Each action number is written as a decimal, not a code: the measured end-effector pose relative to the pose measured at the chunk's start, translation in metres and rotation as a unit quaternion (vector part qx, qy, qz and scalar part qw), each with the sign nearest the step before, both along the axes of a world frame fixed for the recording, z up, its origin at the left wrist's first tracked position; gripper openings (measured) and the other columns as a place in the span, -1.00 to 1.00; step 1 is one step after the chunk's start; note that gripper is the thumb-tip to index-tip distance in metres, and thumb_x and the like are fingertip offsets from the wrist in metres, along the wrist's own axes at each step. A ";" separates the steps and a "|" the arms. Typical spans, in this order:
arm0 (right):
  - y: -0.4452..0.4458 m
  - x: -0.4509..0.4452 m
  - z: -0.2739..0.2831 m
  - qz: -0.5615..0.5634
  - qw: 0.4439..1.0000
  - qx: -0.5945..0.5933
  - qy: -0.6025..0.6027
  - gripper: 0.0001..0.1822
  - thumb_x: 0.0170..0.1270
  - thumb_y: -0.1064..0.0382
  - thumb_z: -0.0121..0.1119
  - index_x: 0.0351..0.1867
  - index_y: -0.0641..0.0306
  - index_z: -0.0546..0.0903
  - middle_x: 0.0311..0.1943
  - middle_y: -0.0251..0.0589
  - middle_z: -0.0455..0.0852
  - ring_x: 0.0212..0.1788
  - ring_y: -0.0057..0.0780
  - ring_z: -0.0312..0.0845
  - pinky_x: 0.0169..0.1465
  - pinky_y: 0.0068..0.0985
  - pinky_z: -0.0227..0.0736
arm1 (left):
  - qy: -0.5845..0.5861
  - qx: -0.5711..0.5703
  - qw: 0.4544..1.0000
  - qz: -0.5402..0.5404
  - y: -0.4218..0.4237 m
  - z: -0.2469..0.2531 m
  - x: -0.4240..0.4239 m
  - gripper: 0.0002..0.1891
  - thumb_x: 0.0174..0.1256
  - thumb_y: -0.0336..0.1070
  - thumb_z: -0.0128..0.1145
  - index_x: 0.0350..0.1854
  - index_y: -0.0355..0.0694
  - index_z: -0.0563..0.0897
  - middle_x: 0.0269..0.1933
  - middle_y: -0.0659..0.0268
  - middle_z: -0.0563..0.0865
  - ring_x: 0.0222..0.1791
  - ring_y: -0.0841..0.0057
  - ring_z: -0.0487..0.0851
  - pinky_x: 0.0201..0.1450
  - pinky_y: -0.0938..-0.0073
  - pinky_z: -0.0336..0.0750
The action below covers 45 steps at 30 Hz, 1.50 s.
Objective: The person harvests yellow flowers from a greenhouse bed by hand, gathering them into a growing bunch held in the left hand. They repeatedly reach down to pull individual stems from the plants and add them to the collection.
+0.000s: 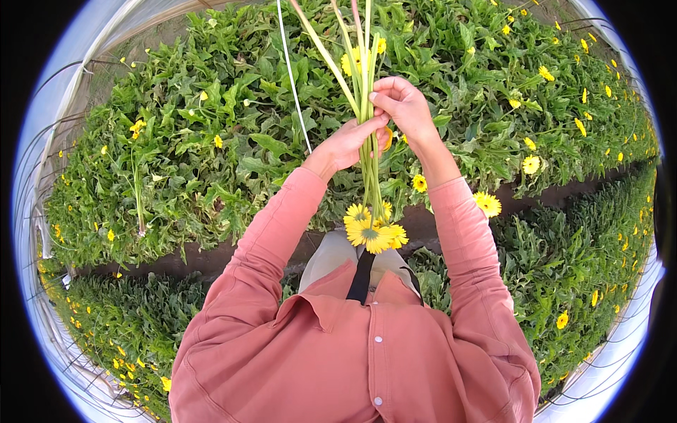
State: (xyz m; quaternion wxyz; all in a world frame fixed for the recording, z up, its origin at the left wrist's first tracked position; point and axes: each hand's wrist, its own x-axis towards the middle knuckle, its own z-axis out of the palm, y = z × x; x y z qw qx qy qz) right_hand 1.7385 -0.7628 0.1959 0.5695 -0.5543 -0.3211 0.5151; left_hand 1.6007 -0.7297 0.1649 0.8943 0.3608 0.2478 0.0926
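A bunch of yellow gerbera daisies (373,230) hangs heads down in front of my body, its pale green stems (365,69) fanning out upward. My left hand (351,141) is closed around the stems at mid-length, thumb across the front. Just above it, my right hand (403,108) pinches the stems between thumb and fingers from the right side. Part of the fingers of both hands is hidden behind the stems. A thin white cord or rod (292,79) runs down behind, ending near my left wrist.
A dense bed of leafy gerbera plants (238,121) spreads before me, with scattered yellow blooms. A few cut stems (138,198) lie on the leaves at left. A dark soil path (206,259) divides this bed from another planted bed (550,254). Greenhouse film and hoops (58,106) curve around the rim.
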 end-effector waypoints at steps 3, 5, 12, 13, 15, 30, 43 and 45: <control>0.000 0.005 -0.013 -0.015 0.999 -0.021 -0.025 -0.82 0.20 0.40 0.22 -0.17 0.31 0.55 -0.46 -0.37 0.60 -0.43 -0.68 0.49 -0.35 -0.65 0.44 | 0.011 -0.025 1.000 0.011 0.000 -0.004 0.007 -0.64 0.45 -0.07 -0.06 -0.54 -0.13 0.33 -0.51 0.36 0.45 -0.46 0.47 0.48 -0.23 0.41 0.50; -0.007 0.005 -0.018 -0.044 0.998 -0.039 -0.013 -0.79 0.21 0.38 0.21 -0.12 0.29 0.55 -0.43 -0.38 0.60 -0.38 -0.67 0.51 -0.31 -0.64 0.44 | 0.067 -0.006 0.997 0.025 -0.002 -0.012 0.009 -0.66 0.45 -0.09 -0.06 -0.50 -0.17 0.40 -0.51 0.34 0.47 -0.47 0.47 0.52 -0.28 0.39 0.54; -0.039 0.014 -0.075 -0.289 0.947 -0.118 0.074 -0.84 0.34 0.29 0.07 -0.10 0.17 0.56 -0.33 -0.35 0.66 -0.38 -0.63 0.55 -0.29 -0.65 0.45 | 0.190 0.001 0.969 0.155 0.000 -0.063 0.006 -0.70 0.44 -0.10 -0.05 -0.45 -0.15 0.40 -0.64 0.47 0.34 -0.66 0.64 0.30 -0.58 0.55 0.31; -0.044 0.011 -0.094 -0.320 0.933 -0.124 0.106 -0.86 0.34 0.29 0.07 -0.12 0.17 0.56 -0.35 -0.35 0.65 -0.40 -0.62 0.54 -0.32 -0.64 0.45 | 0.206 -0.006 0.963 0.173 -0.003 -0.073 0.006 -0.70 0.44 -0.10 -0.05 -0.47 -0.14 0.38 -0.65 0.49 0.31 -0.68 0.66 0.28 -0.61 0.56 0.27; -0.042 -0.007 -0.128 -0.335 0.916 -0.160 0.155 -0.87 0.35 0.28 0.06 -0.13 0.17 0.55 -0.39 -0.35 0.63 -0.43 -0.61 0.54 -0.37 -0.63 0.44 | 0.236 -0.013 0.947 0.217 -0.008 -0.092 0.003 -0.67 0.41 -0.07 -0.02 -0.50 -0.13 0.34 -0.68 0.50 0.27 -0.71 0.67 0.24 -0.66 0.56 0.21; 0.148 0.045 -0.306 -0.199 0.934 -0.243 0.171 -0.59 0.35 -0.03 0.02 0.09 0.14 0.49 -0.09 -0.34 0.54 -0.31 -0.57 0.49 -0.34 -0.55 0.50 | 0.288 -0.156 0.875 0.356 0.059 -0.204 0.041 -0.56 0.35 0.11 0.04 -0.39 -0.25 0.51 -0.67 0.50 0.25 -0.71 0.67 0.21 -0.66 0.59 0.14; 0.119 0.060 -0.394 -0.240 0.860 -0.355 0.276 -0.92 0.24 0.44 0.04 -0.28 0.41 0.46 -0.50 -0.14 0.61 -0.53 -0.29 0.58 -0.46 -0.45 0.53 | 0.289 -0.186 0.911 0.225 0.048 -0.273 0.080 -0.76 0.32 -0.21 0.08 -0.50 -0.18 0.46 -0.67 0.50 0.32 -0.71 0.68 0.28 -0.69 0.59 0.19; 0.132 0.083 -0.417 -0.266 0.832 -0.388 0.294 -0.94 0.29 0.39 -0.04 -0.33 0.33 0.44 -0.57 -0.24 0.52 -0.61 -0.40 0.46 -0.57 -0.55 0.39 | 0.294 -0.174 0.914 0.218 0.034 -0.275 0.087 -0.74 0.35 -0.18 0.04 -0.50 -0.17 0.44 -0.68 0.51 0.29 -0.73 0.69 0.22 -0.69 0.58 0.16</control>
